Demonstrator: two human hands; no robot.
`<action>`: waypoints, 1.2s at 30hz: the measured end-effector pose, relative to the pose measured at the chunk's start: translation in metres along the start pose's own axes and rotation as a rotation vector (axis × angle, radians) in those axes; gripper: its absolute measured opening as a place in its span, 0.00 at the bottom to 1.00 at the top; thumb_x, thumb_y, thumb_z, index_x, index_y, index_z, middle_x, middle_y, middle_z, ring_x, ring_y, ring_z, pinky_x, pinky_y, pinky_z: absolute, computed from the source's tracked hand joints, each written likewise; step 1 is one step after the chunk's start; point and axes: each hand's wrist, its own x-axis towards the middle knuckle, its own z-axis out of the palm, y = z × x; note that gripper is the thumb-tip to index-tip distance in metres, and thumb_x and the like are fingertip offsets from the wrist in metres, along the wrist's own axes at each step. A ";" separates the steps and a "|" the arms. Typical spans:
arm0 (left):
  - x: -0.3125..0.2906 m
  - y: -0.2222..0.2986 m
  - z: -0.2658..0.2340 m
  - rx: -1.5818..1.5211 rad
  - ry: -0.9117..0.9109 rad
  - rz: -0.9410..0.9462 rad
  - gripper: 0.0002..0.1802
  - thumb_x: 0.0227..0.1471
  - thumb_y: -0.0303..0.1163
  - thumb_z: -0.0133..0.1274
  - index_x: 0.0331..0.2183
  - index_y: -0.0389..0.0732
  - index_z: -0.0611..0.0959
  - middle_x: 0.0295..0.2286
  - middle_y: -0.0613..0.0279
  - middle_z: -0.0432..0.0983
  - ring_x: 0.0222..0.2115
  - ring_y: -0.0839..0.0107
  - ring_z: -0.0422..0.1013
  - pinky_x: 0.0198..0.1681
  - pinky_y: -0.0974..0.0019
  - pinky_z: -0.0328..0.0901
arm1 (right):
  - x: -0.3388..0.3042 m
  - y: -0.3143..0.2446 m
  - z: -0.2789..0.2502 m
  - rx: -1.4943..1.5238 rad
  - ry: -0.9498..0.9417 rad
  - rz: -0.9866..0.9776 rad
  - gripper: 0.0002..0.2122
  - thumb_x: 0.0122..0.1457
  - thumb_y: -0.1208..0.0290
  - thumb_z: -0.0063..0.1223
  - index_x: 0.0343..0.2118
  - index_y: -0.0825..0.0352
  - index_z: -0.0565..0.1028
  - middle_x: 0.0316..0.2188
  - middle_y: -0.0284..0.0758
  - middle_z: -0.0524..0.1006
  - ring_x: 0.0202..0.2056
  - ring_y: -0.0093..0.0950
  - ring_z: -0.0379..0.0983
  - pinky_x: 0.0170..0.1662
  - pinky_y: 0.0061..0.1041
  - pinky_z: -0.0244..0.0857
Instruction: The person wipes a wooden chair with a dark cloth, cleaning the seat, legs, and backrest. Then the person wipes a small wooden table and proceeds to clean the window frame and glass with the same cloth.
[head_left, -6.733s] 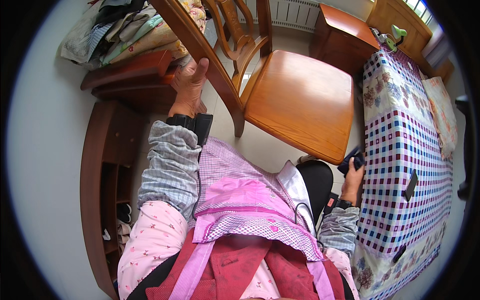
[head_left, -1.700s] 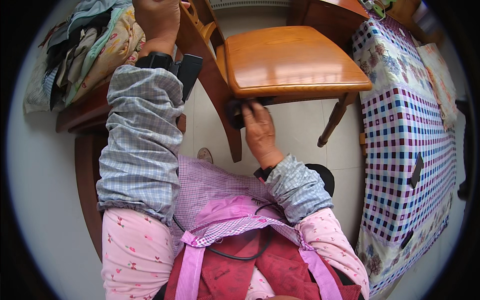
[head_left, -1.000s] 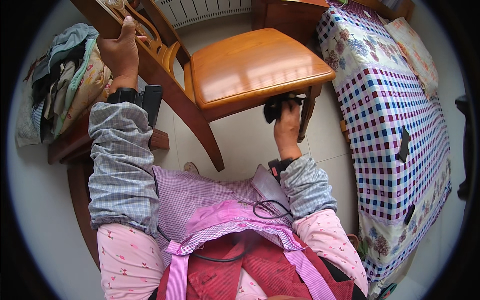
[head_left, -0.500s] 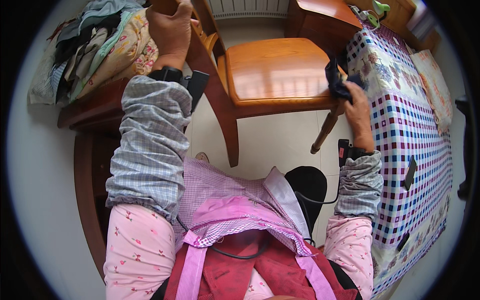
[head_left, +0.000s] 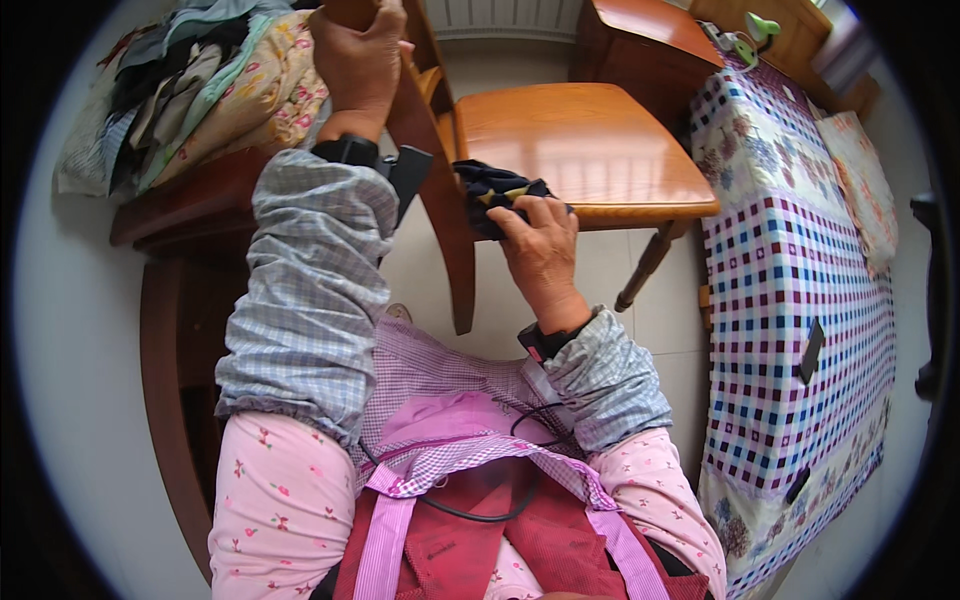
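A wooden chair with a glossy orange-brown seat [head_left: 590, 140] stands sideways in front of me. My left hand [head_left: 358, 62] is closed around the top of its backrest [head_left: 432, 170], at the upper edge of the view. In my right hand [head_left: 540, 240] is a dark cloth [head_left: 495, 190] with a yellowish patch, bunched under the fingers. That hand presses the cloth to the near edge of the seat, close to where the seat meets the back leg. Part of the cloth is hidden under the palm.
On the left, a pile of folded clothes [head_left: 210, 100] lies on a dark red-brown wooden surface [head_left: 180, 210]. A bed with a checked cover [head_left: 790, 290] runs along the right, a black phone-like object [head_left: 812, 350] on it. Behind the chair stands a wooden cabinet [head_left: 640, 50].
My right hand has slid the cloth leftward along the seat's near edge, from the front corner to the backrest end. My left hand stays on the backrest; the view has shifted slightly.
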 end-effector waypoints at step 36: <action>-0.020 0.015 -0.007 -0.113 -0.097 -0.035 0.12 0.58 0.32 0.58 0.35 0.31 0.80 0.26 0.61 0.79 0.18 0.72 0.75 0.23 0.71 0.71 | -0.004 0.188 -0.133 0.029 0.046 0.650 0.19 0.52 0.73 0.63 0.49 0.55 0.79 0.40 0.35 0.79 0.45 0.37 0.74 0.49 0.35 0.68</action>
